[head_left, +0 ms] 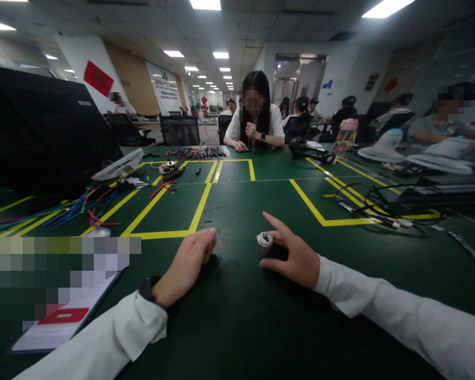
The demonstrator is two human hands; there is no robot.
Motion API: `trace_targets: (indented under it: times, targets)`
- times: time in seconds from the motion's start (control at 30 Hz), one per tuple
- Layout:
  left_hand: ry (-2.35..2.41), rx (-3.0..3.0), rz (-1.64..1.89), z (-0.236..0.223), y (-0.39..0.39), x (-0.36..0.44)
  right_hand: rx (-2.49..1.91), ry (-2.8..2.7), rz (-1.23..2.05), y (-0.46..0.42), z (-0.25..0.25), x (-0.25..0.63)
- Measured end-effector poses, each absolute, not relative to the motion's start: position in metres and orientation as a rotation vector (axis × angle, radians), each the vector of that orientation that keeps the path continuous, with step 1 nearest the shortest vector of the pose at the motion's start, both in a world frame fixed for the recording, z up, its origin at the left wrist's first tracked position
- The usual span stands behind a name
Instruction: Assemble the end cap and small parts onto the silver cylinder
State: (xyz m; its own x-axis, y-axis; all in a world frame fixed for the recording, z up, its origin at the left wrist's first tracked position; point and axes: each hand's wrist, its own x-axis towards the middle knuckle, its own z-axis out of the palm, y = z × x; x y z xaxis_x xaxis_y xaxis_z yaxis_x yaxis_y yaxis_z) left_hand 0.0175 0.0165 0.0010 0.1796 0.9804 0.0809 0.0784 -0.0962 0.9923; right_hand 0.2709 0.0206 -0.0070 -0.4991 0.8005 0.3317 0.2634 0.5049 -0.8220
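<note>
A small cylindrical electric motor (264,247), with a grey metal body and a pale top cap with a dark centre, stands upright at my right hand (295,254). Thumb and fingers of that hand close around its sides, while the index finger sticks out above it. To the left, my left hand (188,264) is curled on the green table (229,316), apart from the motor. Its fingertips point away from me, so whatever may be inside them is hidden. A dark band circles the left wrist.
Loose wires (79,208) and a clipboard with papers (63,316) lie at left, near a black monitor (43,116). Black cables (383,206) spread at right beside fans (383,146). Across the table sits a person (255,116) with both hands together near a wire pile (198,153).
</note>
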Motion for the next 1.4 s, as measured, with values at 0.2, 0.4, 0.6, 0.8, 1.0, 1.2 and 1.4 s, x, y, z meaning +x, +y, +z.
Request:
trace_targets:
  times: [0.2, 0.4, 0.6, 0.8, 1.0, 1.2, 1.4]
  targets:
    - [1.153, 1.689, 1.016, 0.006, 0.019, 0.041, -0.804, -1.590, 1.307, 0.033, -0.011, 0.273]
    - [1.000, 1.750, 0.994, 0.011, 0.024, 0.071, -0.824, -1.481, 1.380, 0.046, -0.016, 0.278]
    - [0.938, 1.899, 1.006, 0.017, 0.027, 0.086, -0.819, -1.614, 1.312, 0.034, -0.012, 0.270]
    - [0.916, 1.895, 1.043, 0.012, 0.031, 0.085, -0.870, -1.881, 1.122, 0.028, -0.007, 0.267]
    - [0.905, 1.885, 1.023, 0.013, 0.032, 0.083, -0.891, -1.959, 1.043, 0.029, -0.010, 0.269]
    - [0.876, 1.739, 0.978, 0.015, 0.032, 0.079, -0.803, -1.700, 1.400, 0.024, -0.001, 0.265]
    - [0.739, 1.443, 0.976, 0.016, 0.031, 0.076, -0.614, -1.017, 2.060, 0.010, 0.026, 0.256]
